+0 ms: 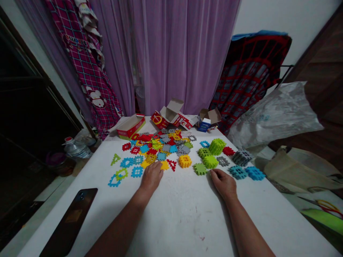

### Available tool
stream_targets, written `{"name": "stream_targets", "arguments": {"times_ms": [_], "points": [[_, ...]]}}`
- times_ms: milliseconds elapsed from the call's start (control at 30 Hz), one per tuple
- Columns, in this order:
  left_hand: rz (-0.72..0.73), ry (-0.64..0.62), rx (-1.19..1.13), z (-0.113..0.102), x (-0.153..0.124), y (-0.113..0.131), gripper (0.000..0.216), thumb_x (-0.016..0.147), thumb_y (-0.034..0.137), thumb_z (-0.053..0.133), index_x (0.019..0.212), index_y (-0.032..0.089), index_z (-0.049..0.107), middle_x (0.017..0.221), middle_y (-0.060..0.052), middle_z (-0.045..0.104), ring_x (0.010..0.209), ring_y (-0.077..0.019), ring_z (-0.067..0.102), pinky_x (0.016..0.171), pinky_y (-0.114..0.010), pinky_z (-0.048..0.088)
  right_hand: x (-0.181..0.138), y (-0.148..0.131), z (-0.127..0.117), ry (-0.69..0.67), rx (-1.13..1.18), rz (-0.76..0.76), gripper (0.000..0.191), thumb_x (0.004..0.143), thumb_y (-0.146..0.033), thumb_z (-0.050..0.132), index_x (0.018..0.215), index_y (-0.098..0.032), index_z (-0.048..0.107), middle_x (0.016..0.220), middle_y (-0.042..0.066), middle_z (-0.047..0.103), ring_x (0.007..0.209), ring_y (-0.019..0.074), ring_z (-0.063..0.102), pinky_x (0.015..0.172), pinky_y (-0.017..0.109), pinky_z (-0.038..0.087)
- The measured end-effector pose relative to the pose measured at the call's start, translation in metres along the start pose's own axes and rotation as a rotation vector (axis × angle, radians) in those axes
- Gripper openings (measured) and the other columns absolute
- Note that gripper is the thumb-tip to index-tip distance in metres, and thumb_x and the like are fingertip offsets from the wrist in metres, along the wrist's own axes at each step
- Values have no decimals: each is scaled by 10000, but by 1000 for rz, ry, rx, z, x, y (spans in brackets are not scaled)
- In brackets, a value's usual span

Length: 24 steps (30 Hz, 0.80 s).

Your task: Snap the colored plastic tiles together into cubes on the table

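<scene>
Piece, yellow (pixel 164 165): partly under left hand (pixel 151 176) | piece, green (pixel 200 169): beside right hand (pixel 224 183) | grips unclear

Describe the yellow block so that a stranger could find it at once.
On the table, look between the left hand and the right hand, slightly farther out. The yellow block sits just right of a red triangle. Unlike that flat piece and the green blocks to its right, it is thick and yellow.

- Phone (pixel 71 217): lower end cut off by the bottom edge.
- Left hand (pixel 152 175): covers part of the yellow pieces (pixel 164 165).
- Blue box (pixel 204 125): print too small to read.
- Heaped pieces (pixel 166 148): lower ones hidden.
</scene>
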State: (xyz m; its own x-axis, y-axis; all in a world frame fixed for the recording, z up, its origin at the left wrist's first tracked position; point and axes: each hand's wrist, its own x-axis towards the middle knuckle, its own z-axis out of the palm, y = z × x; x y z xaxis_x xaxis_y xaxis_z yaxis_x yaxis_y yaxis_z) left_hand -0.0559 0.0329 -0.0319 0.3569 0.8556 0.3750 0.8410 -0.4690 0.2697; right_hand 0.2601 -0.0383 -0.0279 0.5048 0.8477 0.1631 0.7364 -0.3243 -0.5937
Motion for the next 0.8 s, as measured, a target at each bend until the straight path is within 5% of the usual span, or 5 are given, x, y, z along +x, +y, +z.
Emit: {"name": "stream_targets", "arguments": {"times_ms": [300, 433, 533, 633, 800], "points": [[-22, -7, -11, 8, 4, 6, 336, 909, 148, 442, 1156, 178, 669, 1273, -124, 651, 1166, -240, 606, 1009, -435, 466, 0, -1, -1, 3, 0, 17, 404, 793, -502, 473, 909, -255, 771, 835, 34, 750, 810, 212, 651, 659, 270, 405], [12, 80, -33, -8, -5, -4, 302, 912, 168, 454, 1117, 214, 671, 1173, -90, 694, 1093, -221, 627, 983, -399, 475, 0, -1, -2, -14, -19, 24, 422, 801, -510, 458, 924, -251, 768, 863, 45, 748, 831, 219, 650, 666, 275, 405], [-137, 138, 131, -26, -12, -19, 286, 894, 278, 531, 1147, 204, 643, 1177, -110, 677, 1091, -255, 607, 964, -414, 460, 1, -1, -2, -18, -26, 21, 424, 802, -506, 460, 937, -248, 769, 870, 50, 748, 828, 221, 647, 663, 277, 403], [-278, 76, 281, -41, -15, -29, 404, 851, 419, 597, 1155, 155, 631, 1171, -157, 667, 1092, -313, 593, 938, -451, 443, 1, 0, -1, -15, -22, 16, 420, 803, -504, 466, 947, -250, 769, 870, 46, 749, 827, 221, 645, 654, 275, 397], [-258, -94, 367, -62, -4, -25, 333, 875, 427, 556, 1033, 164, 685, 1040, -143, 714, 1005, -303, 630, 898, -426, 428, 1, 1, 0, -4, -21, 8, 417, 806, -503, 467, 941, -250, 770, 878, 45, 750, 829, 213, 642, 657, 270, 395]]}}
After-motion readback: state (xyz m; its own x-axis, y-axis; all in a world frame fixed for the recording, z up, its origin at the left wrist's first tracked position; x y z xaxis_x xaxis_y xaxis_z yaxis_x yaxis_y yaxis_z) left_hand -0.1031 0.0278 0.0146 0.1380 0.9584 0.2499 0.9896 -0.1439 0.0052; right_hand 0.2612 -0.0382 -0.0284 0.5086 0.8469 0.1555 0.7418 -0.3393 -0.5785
